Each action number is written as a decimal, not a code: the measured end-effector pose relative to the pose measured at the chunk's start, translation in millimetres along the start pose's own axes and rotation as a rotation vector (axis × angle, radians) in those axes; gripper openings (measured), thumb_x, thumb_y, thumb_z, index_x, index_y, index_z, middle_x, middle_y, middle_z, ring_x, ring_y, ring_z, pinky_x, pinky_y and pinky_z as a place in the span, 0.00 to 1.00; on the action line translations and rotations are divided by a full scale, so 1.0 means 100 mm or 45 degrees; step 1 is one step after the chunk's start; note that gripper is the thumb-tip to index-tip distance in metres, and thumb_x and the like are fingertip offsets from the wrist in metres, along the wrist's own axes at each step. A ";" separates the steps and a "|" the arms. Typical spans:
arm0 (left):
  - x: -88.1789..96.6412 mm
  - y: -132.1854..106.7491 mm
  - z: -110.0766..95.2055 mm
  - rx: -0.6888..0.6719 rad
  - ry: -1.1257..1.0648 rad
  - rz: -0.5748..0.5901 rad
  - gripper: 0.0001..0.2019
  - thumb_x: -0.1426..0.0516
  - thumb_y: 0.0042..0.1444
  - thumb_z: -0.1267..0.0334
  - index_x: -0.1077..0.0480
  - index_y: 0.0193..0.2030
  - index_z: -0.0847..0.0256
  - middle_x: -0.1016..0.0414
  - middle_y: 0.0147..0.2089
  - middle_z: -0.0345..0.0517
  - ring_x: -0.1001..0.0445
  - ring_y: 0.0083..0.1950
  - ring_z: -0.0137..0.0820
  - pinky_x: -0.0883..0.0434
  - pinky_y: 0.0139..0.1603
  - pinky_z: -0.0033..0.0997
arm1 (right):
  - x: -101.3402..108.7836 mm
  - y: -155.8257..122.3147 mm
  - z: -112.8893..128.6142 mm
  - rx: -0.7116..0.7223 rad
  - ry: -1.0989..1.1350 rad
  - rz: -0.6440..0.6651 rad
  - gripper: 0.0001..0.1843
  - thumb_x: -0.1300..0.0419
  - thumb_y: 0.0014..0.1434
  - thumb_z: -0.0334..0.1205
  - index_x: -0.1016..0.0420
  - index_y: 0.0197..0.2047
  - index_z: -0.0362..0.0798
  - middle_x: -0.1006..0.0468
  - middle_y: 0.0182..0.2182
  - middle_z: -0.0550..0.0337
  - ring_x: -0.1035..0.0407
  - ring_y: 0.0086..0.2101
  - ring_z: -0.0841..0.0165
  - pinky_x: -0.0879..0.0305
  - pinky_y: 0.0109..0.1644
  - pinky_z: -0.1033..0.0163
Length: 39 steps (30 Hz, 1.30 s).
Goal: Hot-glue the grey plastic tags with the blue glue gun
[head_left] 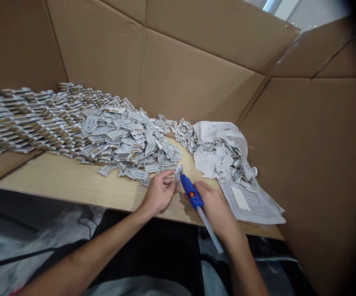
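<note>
Near the front of the wooden table, my left hand (159,192) pinches a small grey-white flat piece (178,173) with a rounded end, holding it tilted up. My right hand (213,205) is wrapped round a blue hot glue gun (192,191), whose tip points at the piece. Whether the tip touches it, I cannot tell. From the gun's rear sticks a long translucent glue stick (209,230). Just beyond my left hand lies a loose heap of similar grey-white pieces (131,135).
Stacked rows of similar pieces (26,119) fill the left side. To the right, a white plastic bag (219,130) spills more pieces over a flat packet (248,203). Tall cardboard walls (196,78) surround the wooden tabletop (73,174) at the back and sides.
</note>
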State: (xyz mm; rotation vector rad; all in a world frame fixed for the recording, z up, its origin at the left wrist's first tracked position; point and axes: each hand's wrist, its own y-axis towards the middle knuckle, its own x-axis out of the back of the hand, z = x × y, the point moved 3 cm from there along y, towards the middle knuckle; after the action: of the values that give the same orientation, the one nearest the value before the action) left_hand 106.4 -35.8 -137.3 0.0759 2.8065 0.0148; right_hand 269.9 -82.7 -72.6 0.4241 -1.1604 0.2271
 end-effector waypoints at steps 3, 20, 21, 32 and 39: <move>-0.01 -0.01 -0.02 0.030 -0.008 -0.014 0.30 0.30 0.54 0.64 0.29 0.63 0.69 0.15 0.40 0.52 0.15 0.38 0.38 0.17 0.46 0.38 | -0.01 0.00 0.08 -0.019 -0.021 0.040 0.08 0.42 0.64 0.27 0.33 0.42 0.50 0.22 0.41 0.53 0.25 0.38 0.61 0.41 0.38 0.64; -0.03 -0.03 -0.08 -0.009 0.004 0.010 0.19 0.32 0.51 0.58 0.36 0.42 0.59 0.24 0.30 0.38 0.24 0.25 0.29 0.28 0.24 0.25 | 0.27 -0.04 0.00 0.144 0.104 -0.597 0.08 0.36 0.68 0.42 0.28 0.37 0.50 0.30 0.35 0.60 0.33 0.32 0.67 0.38 0.39 0.63; -0.03 -0.03 -0.11 -0.022 0.047 0.006 0.18 0.32 0.51 0.57 0.35 0.42 0.59 0.26 0.29 0.36 0.27 0.23 0.27 0.32 0.22 0.24 | 0.29 -0.03 -0.03 0.149 0.127 -0.554 0.11 0.35 0.67 0.44 0.29 0.35 0.50 0.30 0.34 0.61 0.33 0.31 0.68 0.39 0.38 0.64; -0.02 0.01 -0.14 -0.219 0.166 -0.002 0.13 0.37 0.58 0.53 0.32 0.34 0.61 0.34 0.28 0.36 0.36 0.28 0.24 0.38 0.30 0.24 | 0.29 -0.09 -0.14 0.152 0.215 -0.217 0.21 0.34 0.67 0.50 0.36 0.28 0.49 0.33 0.29 0.64 0.37 0.29 0.70 0.44 0.35 0.65; -0.05 -0.02 -0.14 -0.249 0.219 0.106 0.09 0.42 0.61 0.59 0.35 0.33 0.60 0.36 0.29 0.35 0.39 0.29 0.24 0.40 0.32 0.24 | 0.23 -0.04 -0.10 0.193 0.167 -0.231 0.20 0.33 0.66 0.47 0.33 0.28 0.48 0.33 0.28 0.64 0.36 0.29 0.70 0.43 0.35 0.66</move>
State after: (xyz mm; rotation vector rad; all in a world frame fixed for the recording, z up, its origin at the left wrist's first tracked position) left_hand 106.1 -38.3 -122.5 0.1519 2.9544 0.3299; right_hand 288.7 -83.1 -55.3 0.6358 -0.9729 0.1830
